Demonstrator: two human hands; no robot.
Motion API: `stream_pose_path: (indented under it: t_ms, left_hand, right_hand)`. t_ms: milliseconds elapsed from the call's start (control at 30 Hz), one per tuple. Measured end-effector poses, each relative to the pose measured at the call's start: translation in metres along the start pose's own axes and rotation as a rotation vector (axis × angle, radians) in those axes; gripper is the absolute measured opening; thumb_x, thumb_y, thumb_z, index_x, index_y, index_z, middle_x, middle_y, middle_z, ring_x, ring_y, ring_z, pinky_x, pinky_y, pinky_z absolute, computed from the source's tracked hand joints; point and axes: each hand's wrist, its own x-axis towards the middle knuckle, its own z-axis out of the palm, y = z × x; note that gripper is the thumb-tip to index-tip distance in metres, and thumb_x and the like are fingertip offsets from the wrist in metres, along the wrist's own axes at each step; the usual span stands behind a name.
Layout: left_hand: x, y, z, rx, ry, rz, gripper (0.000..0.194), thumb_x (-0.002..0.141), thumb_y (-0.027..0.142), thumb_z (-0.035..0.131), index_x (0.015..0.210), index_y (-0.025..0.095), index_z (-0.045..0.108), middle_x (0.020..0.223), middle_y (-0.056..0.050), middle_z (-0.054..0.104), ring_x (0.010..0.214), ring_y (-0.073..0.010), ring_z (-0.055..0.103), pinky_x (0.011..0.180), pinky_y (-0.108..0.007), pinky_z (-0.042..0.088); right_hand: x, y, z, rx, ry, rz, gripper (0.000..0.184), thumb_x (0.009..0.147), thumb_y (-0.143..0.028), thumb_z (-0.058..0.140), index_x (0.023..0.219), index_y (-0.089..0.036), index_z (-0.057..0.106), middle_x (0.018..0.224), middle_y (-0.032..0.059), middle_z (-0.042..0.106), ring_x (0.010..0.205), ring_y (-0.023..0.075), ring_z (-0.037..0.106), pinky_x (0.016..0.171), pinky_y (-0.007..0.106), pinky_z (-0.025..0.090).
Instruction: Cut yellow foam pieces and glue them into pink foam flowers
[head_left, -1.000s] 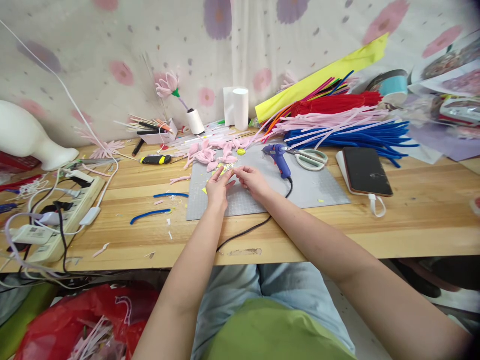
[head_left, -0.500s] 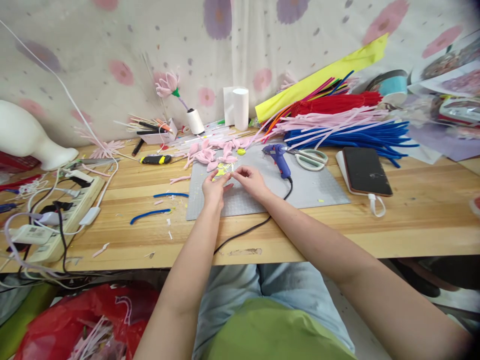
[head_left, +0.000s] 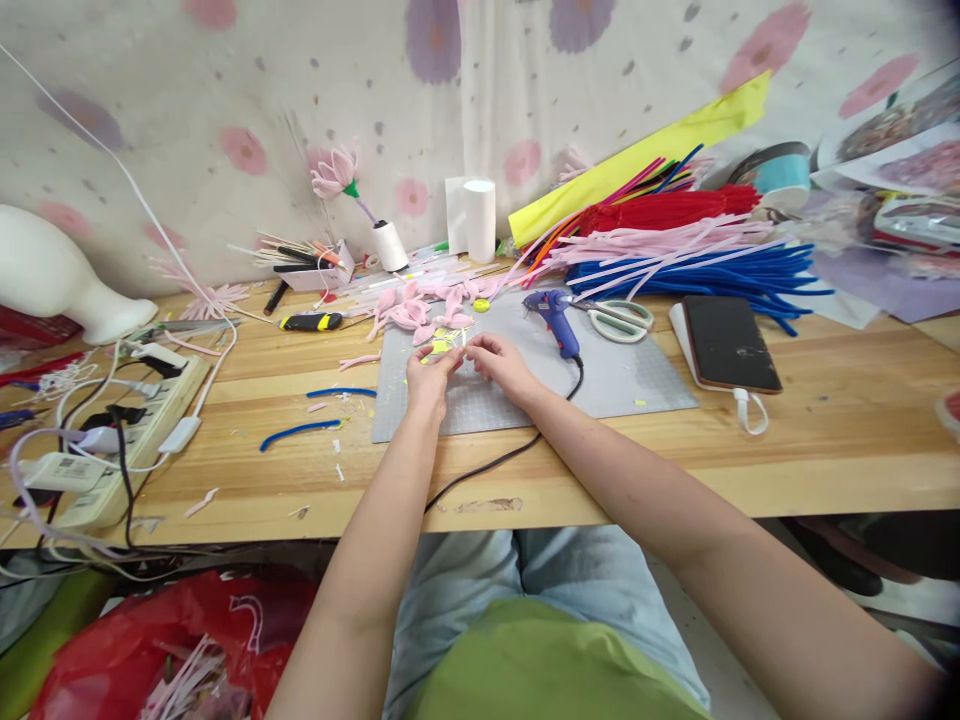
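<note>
In the frame's centre, my left hand (head_left: pixel 427 384) and right hand (head_left: pixel 504 366) have curled fingers; their hold I cannot tell. Yellow scraps (head_left: pixel 444 344) lie just beyond, nearer the left, long axis unclear.

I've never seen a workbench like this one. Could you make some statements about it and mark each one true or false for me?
1. The glue gun lies on the grey mat. True.
2. The scissors have bright red handles. False: the scissors' handles are pale.
3. The left hand and the right hand are both over the mat. True.
4. The black-and-yellow cutter lies on the mat. False: the cutter lies on the wooden table, left of the mat.
5. A pink flower rises from a white spool. True.
</note>
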Motion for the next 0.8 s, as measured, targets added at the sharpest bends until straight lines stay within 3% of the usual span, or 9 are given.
stream_pose_path:
  t_ms: [300,600,800]
  left_hand:
    - [0.0014,0.0000,-0.0019,-0.058,-0.010,-0.019,0.055,0.055,0.001,0.076,0.090,0.020,0.038,0.072,0.000,0.066,0.075,-0.0158,0.068,0.082,-0.032,0.051]
    - [0.0011,0.0002,-0.0022,-0.094,-0.047,-0.031,0.042,0.063,-0.004,0.068,0.079,0.019,0.037,0.063,0.002,0.064,0.063,-0.0111,0.065,0.080,-0.029,0.052]
    - [0.0053,-0.0018,-0.0047,-0.148,-0.104,-0.075,0.036,0.060,-0.005,0.069,0.076,0.016,0.045,0.064,0.000,0.063,0.067,-0.0122,0.065,0.082,-0.029,0.050]
  right_hand:
    - [-0.0006,0.0004,-0.0010,0.011,-0.068,0.018,0.021,0.060,-0.037,0.064,0.066,-0.019,0.057,0.058,-0.0039,0.049,0.053,0.0074,0.040,0.046,0.021,0.028]
    - [-0.0002,0.0007,-0.0014,-0.055,-0.086,0.011,0.026,0.060,-0.041,0.064,0.067,-0.017,0.055,0.059,-0.0038,0.049,0.055,0.0075,0.040,0.048,0.023,0.030]
    - [0.0010,0.0025,-0.0004,-0.109,-0.075,-0.025,0.026,0.060,-0.041,0.062,0.067,-0.017,0.055,0.060,-0.0027,0.051,0.057,0.0085,0.042,0.051,0.024,0.032]
